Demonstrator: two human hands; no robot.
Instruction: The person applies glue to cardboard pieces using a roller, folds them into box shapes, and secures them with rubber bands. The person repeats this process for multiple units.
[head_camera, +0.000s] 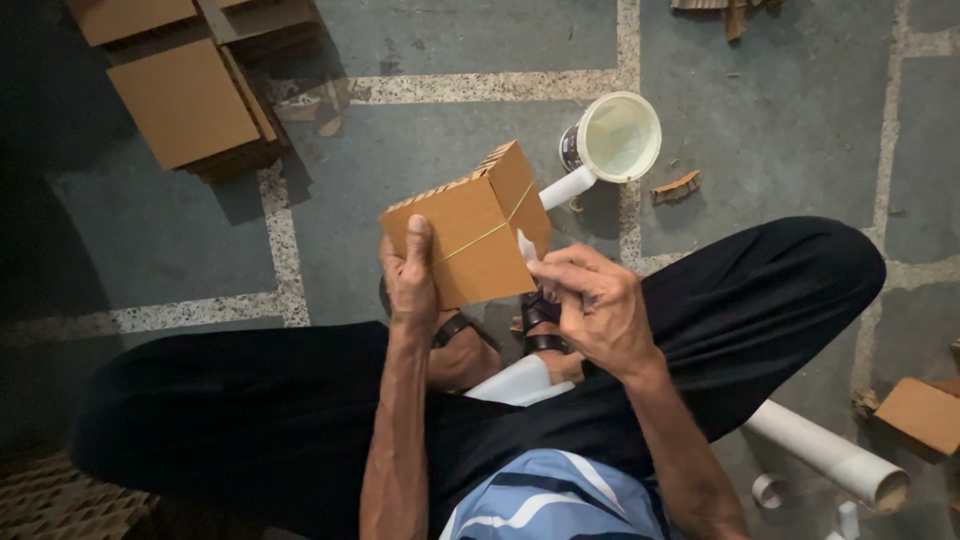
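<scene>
Both hands raised over crossed legs; left hand (411, 282) clasped, thumb up; right hand (597, 305) fingertips pinched

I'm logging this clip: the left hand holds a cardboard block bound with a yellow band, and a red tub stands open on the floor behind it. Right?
Not quite. The tub is white, not red, as the head view shows. The rest holds: the left hand holds the cardboard block, a yellow band runs round it, and the tub stands open on the floor behind it.

Box (470, 235) underside (perhaps open) out of view
</scene>
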